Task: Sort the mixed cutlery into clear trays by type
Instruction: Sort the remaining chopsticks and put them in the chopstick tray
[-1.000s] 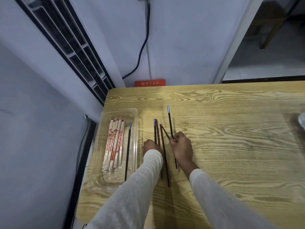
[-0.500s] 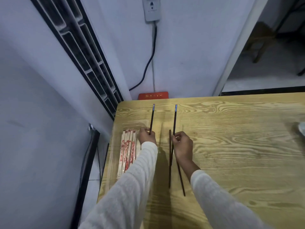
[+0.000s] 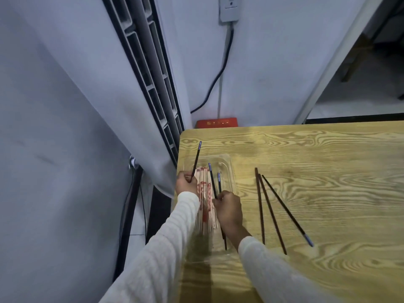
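Note:
A clear tray (image 3: pixel 229 169) lies at the table's left edge with several paper-wrapped chopsticks (image 3: pixel 204 200) in it. My left hand (image 3: pixel 185 184) is over the tray's left side, shut on a dark chopstick (image 3: pixel 196 160) that points up and away. My right hand (image 3: pixel 229 208) is over the tray's right side, shut on another dark chopstick (image 3: pixel 212 179). A further dark chopstick (image 3: pixel 219 181) with a blue tip lies in the tray beside it. Three dark chopsticks (image 3: pixel 271 211) rest on the table to the right of the tray.
The wooden table (image 3: pixel 328 171) runs off to the right. An air-conditioner unit (image 3: pixel 148 84) stands against the wall at the left, close to the tray. A red box (image 3: pixel 216 122) sits behind the table's far edge, under a cable.
Both hands have moved left from the table onto the tray, each carrying a dark chopstick. The view has swung left, and three chopsticks stay on the table.

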